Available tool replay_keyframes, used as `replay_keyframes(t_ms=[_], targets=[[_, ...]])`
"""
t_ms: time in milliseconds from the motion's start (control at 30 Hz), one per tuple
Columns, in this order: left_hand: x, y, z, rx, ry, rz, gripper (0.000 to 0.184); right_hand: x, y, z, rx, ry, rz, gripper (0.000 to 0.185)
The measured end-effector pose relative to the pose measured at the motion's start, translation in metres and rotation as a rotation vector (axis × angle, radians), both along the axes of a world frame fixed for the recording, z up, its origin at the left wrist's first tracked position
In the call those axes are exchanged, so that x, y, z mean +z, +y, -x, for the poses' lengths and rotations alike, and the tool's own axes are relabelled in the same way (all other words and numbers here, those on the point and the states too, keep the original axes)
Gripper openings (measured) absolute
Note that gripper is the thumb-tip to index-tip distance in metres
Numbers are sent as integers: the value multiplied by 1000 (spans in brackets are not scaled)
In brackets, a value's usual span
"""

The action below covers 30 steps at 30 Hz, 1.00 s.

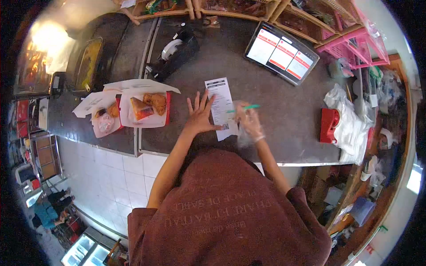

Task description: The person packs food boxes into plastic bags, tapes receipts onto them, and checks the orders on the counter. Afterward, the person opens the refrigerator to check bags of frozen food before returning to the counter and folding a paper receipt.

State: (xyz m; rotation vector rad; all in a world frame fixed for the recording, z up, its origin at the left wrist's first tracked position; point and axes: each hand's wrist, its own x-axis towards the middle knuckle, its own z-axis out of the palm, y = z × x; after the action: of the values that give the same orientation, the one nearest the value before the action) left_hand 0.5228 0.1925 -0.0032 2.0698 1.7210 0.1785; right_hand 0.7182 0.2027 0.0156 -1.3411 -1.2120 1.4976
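Maroon shirt (230, 208) fills the space nearest the camera, below the front edge of the table (186, 57). The receipt (218, 99) lies near that edge, between the hands: a narrow white strip, slightly slanted, with dark print bands at the top, a square code low down and a ragged bottom. The left hand (199, 116) is open, fingers spread over its left side. The right hand (249, 120), in clear plastic, has its grip closed on a green pen (252, 106) at the receipt's right side. Two open boxes (153, 119) of fried food sit to the left; a red dispenser (329, 126) and white bags (350, 133) crowd the right front corner. A tablet (282, 53) stands by the far edge, right of a black dispenser (175, 51).
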Motion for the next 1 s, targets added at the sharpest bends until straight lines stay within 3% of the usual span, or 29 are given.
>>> replay_keyframes(t_ms=[100,200,300,400,500,600,700,800,900,1000], targets=[[2,1,-1,3,27,30,124,-17,-5,15,-10,-48,-2,16],[2,0,-1,11,12,21,125,-20,-4,31,124,-159,-413,15],[1,1,1,-12,62,5,125,-5,-11,42,212,-418,-382,12],[1,-1,0,3,13,-6,124,-28,-5,33,14,-460,-741,9],[-2,-1,1,6,-35,-50,121,-20,-11,33,153,-462,-356,5],[-1,0,0,-3,32,-7,122,-24,-24,40,37,-432,-455,6],[0,-3,0,14,-28,-42,122,-5,-19,37,-42,-264,-348,8],[-1,-3,1,-13,29,-35,124,3,-29,35,255,-491,-471,11],[-8,-4,2,10,-66,-63,126,-31,-31,20,-22,-524,-486,24],[-2,-6,11,24,-221,-117,116,8,-23,9,292,-998,-530,40]])
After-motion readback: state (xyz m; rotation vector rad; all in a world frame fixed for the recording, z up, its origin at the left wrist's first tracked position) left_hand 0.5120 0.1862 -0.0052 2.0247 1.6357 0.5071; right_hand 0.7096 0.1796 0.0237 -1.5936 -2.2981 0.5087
